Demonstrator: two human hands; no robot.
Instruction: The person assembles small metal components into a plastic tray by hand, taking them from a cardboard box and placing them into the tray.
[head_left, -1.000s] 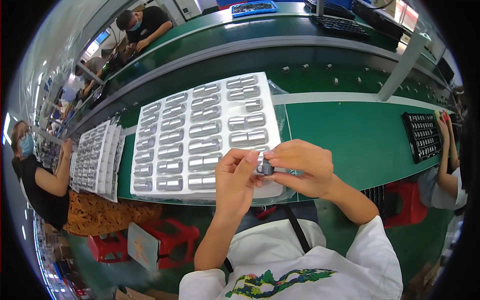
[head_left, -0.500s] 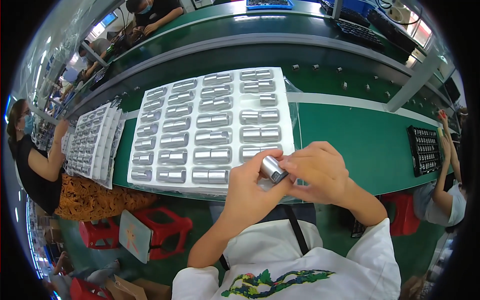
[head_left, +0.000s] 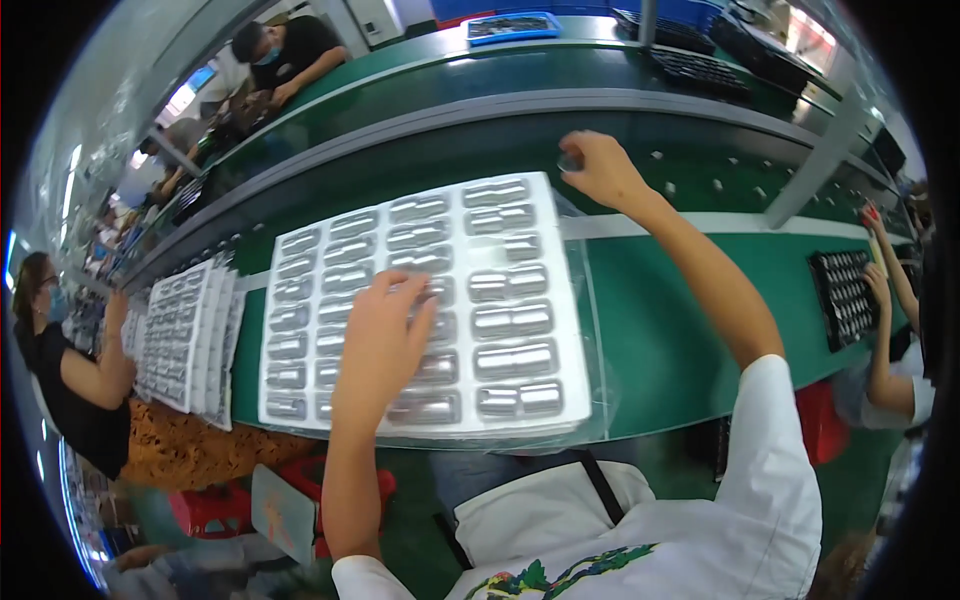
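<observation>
My left hand (head_left: 385, 335) is over the middle of a white moulded tray (head_left: 578, 395), its fingers apart and reaching down to the silver metal cylinders there. It hides several of them. In the tray's front right pocket lies a silver cylinder (head_left: 520, 400); a shorter cylinder (head_left: 521, 246) sits in a pocket higher in the same column. My right hand (head_left: 605, 170) is stretched out over the dark green conveyor beyond the tray. Its thumb and fingers pinch a small metal part (head_left: 569, 161), partly hidden and blurred.
Small metal parts (head_left: 717, 186) stand spaced along the conveyor at the right. Clear plastic film (head_left: 598, 350) sticks out under the tray. More filled trays (head_left: 180, 330) lean at the left beside a seated person. A black tray (head_left: 842, 295) stands at the right near another person's hands.
My hands have parted, and the cylinder they held together is no longer in them. The left moved left over the tray; the right went far forward to the conveyor. The view has shifted slightly.
</observation>
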